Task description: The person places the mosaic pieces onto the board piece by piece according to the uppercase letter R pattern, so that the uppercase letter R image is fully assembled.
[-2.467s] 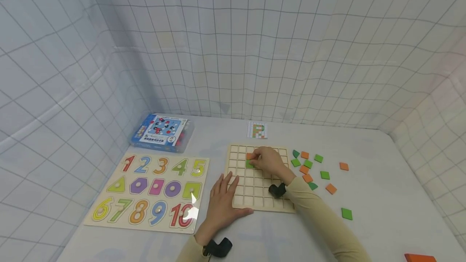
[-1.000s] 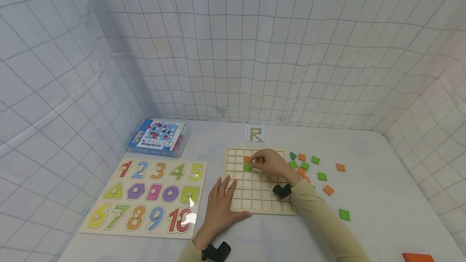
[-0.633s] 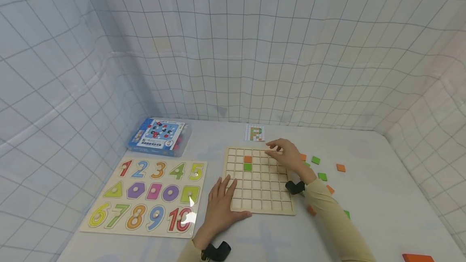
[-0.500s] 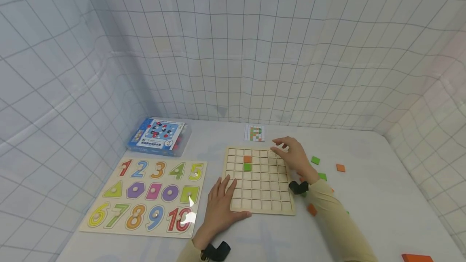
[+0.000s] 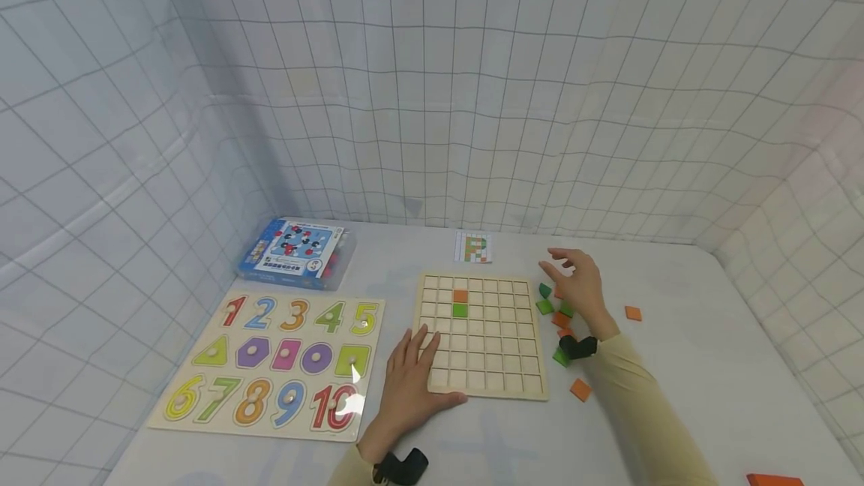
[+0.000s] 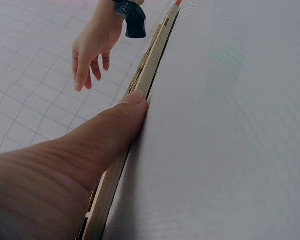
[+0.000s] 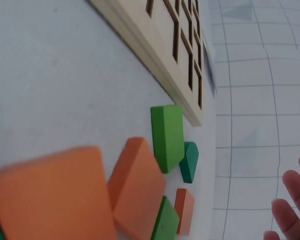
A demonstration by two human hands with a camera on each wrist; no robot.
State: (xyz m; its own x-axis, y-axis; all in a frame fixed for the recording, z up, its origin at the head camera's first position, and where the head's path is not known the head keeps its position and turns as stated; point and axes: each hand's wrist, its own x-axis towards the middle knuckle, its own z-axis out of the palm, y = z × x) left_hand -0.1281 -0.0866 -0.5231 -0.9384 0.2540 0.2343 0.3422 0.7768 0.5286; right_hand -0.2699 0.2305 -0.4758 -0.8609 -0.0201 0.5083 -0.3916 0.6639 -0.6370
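Board (image 5: 493, 343) on table (image 5: 486, 448); orange tile (image 5: 460, 296) and green tile (image 5: 460, 310) seated, neighbouring; left hand (image 5: 408, 381) spread against board's edge; right hand (image 5: 582, 285) empty, thumb and fingers apart, near loose tiles (image 5: 544, 307); best pinch one by opposite sides, board braced.

Head view: I can't count loose tiles (image 5: 562, 319), partly hidden behind right hand (image 5: 580, 287) and black wrist strap (image 5: 578, 348). Printed card (image 5: 475, 247) too small to read. Orange piece (image 5: 775, 480) cut by bottom edge. Right wrist view: nearest orange tile (image 7: 55, 195) blurred, fingers (image 7: 288, 220) cropped at right edge.
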